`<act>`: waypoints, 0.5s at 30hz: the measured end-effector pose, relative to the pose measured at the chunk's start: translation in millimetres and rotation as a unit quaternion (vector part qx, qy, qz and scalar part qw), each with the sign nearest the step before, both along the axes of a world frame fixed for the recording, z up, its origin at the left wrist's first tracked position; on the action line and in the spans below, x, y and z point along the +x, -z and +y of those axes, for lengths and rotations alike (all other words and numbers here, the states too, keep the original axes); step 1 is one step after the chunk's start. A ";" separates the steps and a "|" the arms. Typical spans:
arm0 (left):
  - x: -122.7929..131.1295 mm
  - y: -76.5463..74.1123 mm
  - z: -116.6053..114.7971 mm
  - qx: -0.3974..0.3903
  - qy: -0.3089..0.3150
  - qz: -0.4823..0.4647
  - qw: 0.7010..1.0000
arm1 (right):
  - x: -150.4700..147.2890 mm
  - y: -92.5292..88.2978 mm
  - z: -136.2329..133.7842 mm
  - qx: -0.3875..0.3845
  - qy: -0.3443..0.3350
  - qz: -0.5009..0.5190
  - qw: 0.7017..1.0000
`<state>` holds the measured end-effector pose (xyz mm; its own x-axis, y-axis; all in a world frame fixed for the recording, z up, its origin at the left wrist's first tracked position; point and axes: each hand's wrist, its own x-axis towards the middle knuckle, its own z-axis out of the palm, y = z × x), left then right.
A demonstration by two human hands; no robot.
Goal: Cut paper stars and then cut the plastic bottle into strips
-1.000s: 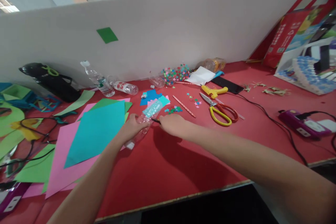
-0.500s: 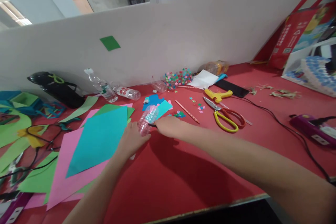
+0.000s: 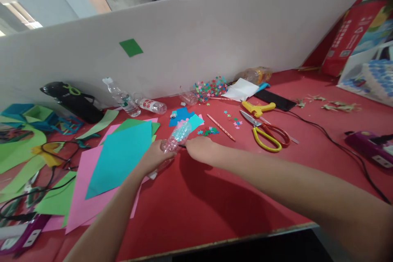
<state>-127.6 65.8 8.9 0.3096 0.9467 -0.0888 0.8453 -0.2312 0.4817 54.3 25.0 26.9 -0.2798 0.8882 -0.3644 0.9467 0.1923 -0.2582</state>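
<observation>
My left hand (image 3: 155, 156) is wrapped round a clear plastic bottle (image 3: 176, 136) that lies tilted on the red table (image 3: 215, 196), its far end over blue paper scraps. My right hand (image 3: 201, 148) is closed just right of the bottle and pinches a thin dark tool (image 3: 182, 145) whose tip touches the bottle's side. Teal, pink and green paper sheets (image 3: 119, 157) lie to the left of my left hand.
Yellow-handled scissors (image 3: 267, 133), a yellow tool (image 3: 257, 108), a pencil (image 3: 221, 127) and small paper stars (image 3: 210, 86) lie beyond my right hand. Two bottles (image 3: 135, 104) and a black bag (image 3: 72, 99) sit by the white partition. A purple power strip (image 3: 370, 147) with cable is at right.
The bottle stood more upright half a second ago and now lies tilted again in my left hand. My right hand stays at its side with the dark tool. The view shifted slightly.
</observation>
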 end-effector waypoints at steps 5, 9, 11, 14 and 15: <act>-6.5 8.8 2.9 -0.013 -0.013 -0.004 1.000 | -9.8 12.2 6.2 0.003 0.003 0.028 1.000; -6.6 5.6 -2.8 -0.002 -0.041 0.023 0.999 | -5.7 19.3 5.2 0.028 0.023 0.043 0.998; -3.7 0.7 -8.6 0.012 -0.049 0.053 0.997 | -3.5 17.0 0.7 0.037 0.031 0.047 0.998; 5.6 -2.8 -18.0 0.031 -0.038 0.099 0.994 | -4.7 11.6 -6.6 0.038 0.046 0.050 0.997; 9.6 -2.3 -20.6 0.040 -0.038 0.112 0.992 | -6.1 10.7 -7.7 0.036 0.050 0.052 0.997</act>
<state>-118.0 45.2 11.2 0.2173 0.9735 -0.0714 0.9458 -0.1919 0.2619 48.2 17.3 16.2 -0.2217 0.9362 -0.2729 0.9307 0.1197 -0.3455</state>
